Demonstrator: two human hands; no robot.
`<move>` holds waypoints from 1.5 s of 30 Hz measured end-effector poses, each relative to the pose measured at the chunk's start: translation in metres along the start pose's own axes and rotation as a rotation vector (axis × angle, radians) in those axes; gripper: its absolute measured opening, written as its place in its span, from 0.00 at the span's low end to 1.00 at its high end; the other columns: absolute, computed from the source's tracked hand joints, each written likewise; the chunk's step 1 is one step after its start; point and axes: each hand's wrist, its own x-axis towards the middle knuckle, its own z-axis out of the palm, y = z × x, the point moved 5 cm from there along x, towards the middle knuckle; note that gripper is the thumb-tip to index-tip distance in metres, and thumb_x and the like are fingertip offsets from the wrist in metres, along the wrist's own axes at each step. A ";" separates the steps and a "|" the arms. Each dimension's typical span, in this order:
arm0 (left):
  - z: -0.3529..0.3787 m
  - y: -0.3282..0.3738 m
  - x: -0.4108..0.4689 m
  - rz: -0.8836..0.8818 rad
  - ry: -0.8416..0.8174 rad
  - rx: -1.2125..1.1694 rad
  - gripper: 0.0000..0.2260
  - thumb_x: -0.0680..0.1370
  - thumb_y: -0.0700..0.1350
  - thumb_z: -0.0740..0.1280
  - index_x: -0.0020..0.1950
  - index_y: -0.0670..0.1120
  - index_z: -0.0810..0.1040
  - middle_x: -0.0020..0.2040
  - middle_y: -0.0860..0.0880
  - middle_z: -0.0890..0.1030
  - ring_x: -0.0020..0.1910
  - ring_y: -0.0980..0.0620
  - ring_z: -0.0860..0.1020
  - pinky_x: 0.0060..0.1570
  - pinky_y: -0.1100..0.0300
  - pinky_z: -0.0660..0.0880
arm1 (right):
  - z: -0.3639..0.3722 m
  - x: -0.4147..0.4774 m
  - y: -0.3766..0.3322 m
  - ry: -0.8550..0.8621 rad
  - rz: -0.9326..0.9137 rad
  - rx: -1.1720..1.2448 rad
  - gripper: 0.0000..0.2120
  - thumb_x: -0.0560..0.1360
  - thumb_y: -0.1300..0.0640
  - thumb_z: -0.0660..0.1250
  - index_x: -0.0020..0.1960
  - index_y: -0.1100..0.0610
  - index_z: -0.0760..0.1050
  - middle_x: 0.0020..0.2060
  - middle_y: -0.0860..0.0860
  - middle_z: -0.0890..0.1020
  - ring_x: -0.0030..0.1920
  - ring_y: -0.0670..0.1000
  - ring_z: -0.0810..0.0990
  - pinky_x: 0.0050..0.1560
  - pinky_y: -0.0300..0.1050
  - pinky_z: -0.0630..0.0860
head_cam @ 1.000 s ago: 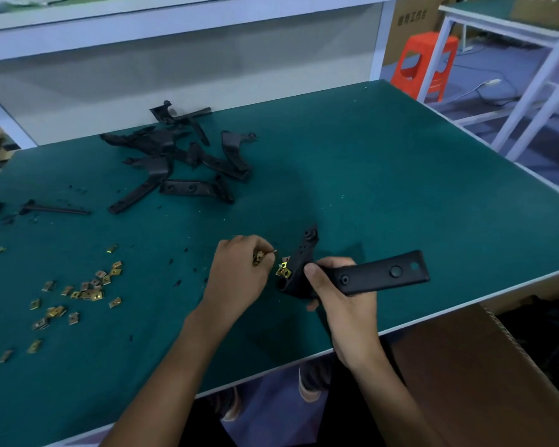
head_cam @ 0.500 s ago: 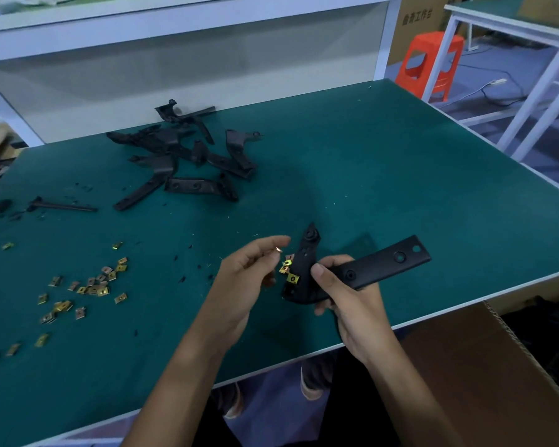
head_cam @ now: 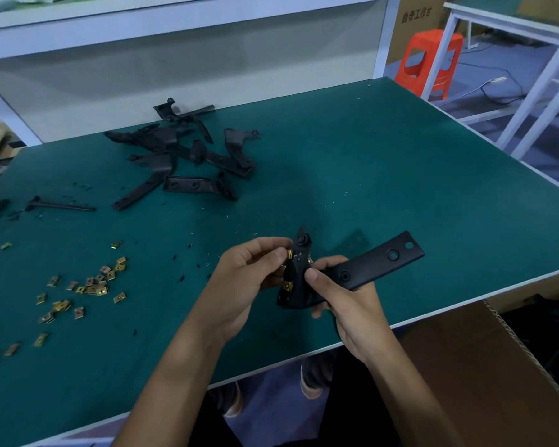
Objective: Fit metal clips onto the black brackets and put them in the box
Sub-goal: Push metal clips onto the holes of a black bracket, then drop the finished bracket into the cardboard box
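My right hand [head_cam: 339, 295] grips a black L-shaped bracket [head_cam: 371, 262] at its bend, above the table's front edge; its long arm points right. A gold metal clip [head_cam: 286, 286] sits on the bracket's short arm. My left hand [head_cam: 249, 279] pinches another gold clip [head_cam: 289, 253] against the upper edge of that short arm with thumb and fingers. A pile of black brackets [head_cam: 181, 156] lies at the back left of the green table [head_cam: 384, 175]. Several loose gold clips [head_cam: 91, 285] are scattered at the front left. The cardboard box [head_cam: 484, 375] stands below the table's right front corner.
A thin black part [head_cam: 58, 205] and small black scraps lie at the left. A white shelf frame rises behind the table. An orange stool [head_cam: 428, 61] and a white table frame [head_cam: 536, 75] stand to the right on the floor.
My left hand closed in from the left and now presses a clip onto the bracket's short arm. The bracket tilted a little more upright in my right hand.
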 end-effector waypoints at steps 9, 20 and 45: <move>-0.004 0.002 0.004 0.017 0.025 0.063 0.06 0.79 0.37 0.69 0.54 0.46 0.83 0.41 0.50 0.84 0.38 0.57 0.79 0.41 0.65 0.77 | 0.000 0.000 0.001 -0.019 0.011 0.008 0.08 0.66 0.50 0.79 0.42 0.50 0.82 0.39 0.52 0.84 0.36 0.50 0.83 0.25 0.42 0.73; -0.006 0.007 0.004 0.002 -0.019 0.078 0.08 0.79 0.36 0.68 0.57 0.44 0.80 0.37 0.50 0.81 0.35 0.57 0.77 0.37 0.65 0.76 | 0.003 0.002 -0.002 -0.051 0.017 -0.002 0.05 0.70 0.57 0.76 0.40 0.48 0.82 0.39 0.51 0.84 0.36 0.50 0.83 0.25 0.42 0.74; -0.002 0.021 0.002 0.024 -0.073 0.315 0.07 0.78 0.37 0.71 0.54 0.47 0.83 0.34 0.54 0.81 0.31 0.60 0.75 0.31 0.71 0.69 | 0.002 0.004 -0.001 -0.086 0.034 -0.088 0.07 0.68 0.51 0.79 0.41 0.50 0.82 0.38 0.51 0.83 0.37 0.51 0.82 0.25 0.42 0.75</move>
